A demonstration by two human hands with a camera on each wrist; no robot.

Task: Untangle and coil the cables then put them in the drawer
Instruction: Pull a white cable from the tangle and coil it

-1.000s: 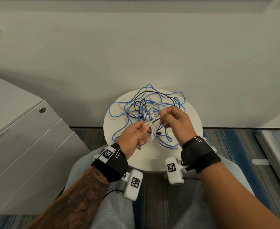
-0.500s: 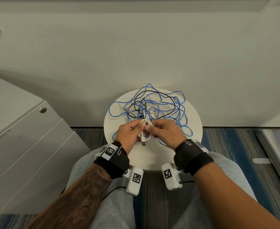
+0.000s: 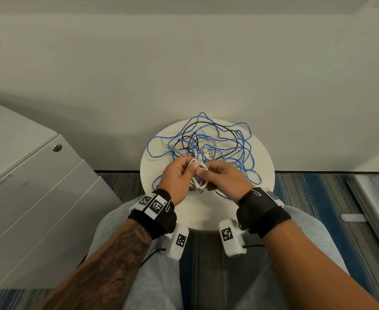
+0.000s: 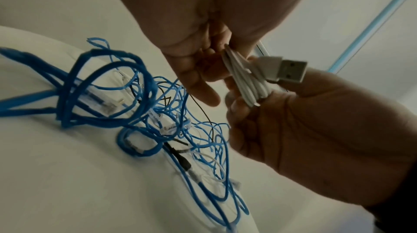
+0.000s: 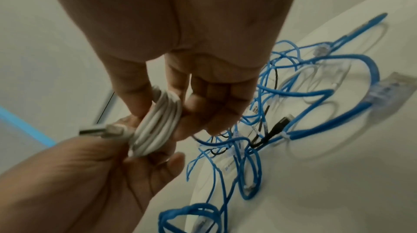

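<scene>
Over the round white table (image 3: 257, 198), both hands pinch a coiled white USB cable (image 3: 198, 175); no writing is legible.

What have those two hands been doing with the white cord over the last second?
The right hand, a second ago raised and apart while feeding in cord, has come down against the left hand. The white cable is now a tight bundle that both hands pinch, its USB plug sticking out. The blue cable and black cable stayed tangled on the round table.
</scene>
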